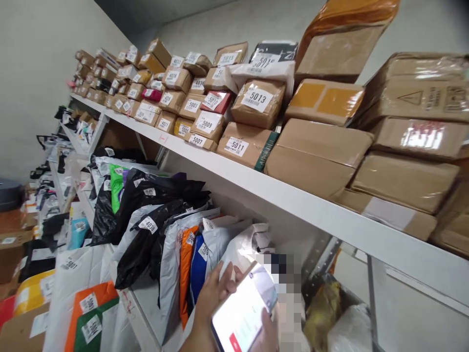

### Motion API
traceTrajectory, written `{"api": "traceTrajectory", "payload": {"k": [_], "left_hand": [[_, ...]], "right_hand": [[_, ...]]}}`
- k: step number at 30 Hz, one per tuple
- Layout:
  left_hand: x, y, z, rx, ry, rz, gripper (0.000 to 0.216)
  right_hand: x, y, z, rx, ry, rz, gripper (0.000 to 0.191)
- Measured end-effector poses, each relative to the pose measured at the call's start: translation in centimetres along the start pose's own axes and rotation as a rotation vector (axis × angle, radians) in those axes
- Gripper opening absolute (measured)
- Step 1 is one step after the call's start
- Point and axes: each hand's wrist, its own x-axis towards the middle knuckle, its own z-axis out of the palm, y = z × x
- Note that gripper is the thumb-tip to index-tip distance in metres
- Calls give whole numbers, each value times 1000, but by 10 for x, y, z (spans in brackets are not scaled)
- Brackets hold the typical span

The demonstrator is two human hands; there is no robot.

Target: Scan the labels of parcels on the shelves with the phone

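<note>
step: you're holding a phone (pixel 245 313) low in front of the shelving, screen lit and tilted up at you. Looks like a lookup against the numbered labels, going by what's around it.
left hand (pixel 214 296): behind the phone's upper-left edge, fingers spread loosely along the back, thumb side toward the screen. Supporting it, not pinching.
right hand (pixel 266 332): only a sliver shows at the phone's lower right edge, touching the case. Can't tell whether it's curled or flat.
phone position: bottom centre of view, just in front of the upright row of poly mailers (pixel 190 254), near but not touching them as far as I can see.
next move, my read: needs a number to match. Labels on the mailers are partly turned away, e.g. the black bag marked 4038 (pixel 148 225), so you'd likely have to tilt bags to read them.
top shelf (pixel 278 195): white board, stacked with taped cardboard parcels; stickers 5011 (pixel 236 145), 5013 (pixel 257 99), 5009 (pixel 207 122) face out. The bigger boxes (pixel 403 146) at right show no number from here.
lower shelf: mailers standing on edge: black, white, orange, blue, green.
room: plain pale wall, shelving runs far left, more bags and cartons piled at floor level on the left. A blurred-out patch sits right of the phone.
</note>
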Motion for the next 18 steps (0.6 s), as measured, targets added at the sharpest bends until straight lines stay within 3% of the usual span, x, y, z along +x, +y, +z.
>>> {"api": "traceTrajectory", "payload": {"k": [4, 7, 10, 14, 18], "left_hand": [[-23, 8, 2, -225, -13, -18, 46], [-22, 5, -8, -268, -17, -1, 45], [5, -9, -29, -117, -67, -11, 40], [58, -17, -42, 377, -50, -142, 69], [84, 0, -30, 421, -72, -118, 31]], "right_hand": [[3, -5, -13, 254, 47, 15, 62], [7, -11, -11, 504, 104, -11, 63], [9, -17, 5, 561, 242, -46, 56], [8, -20, 31, 573, 454, -64, 48], [6, -14, 33, 492, 506, -58, 47]]}}
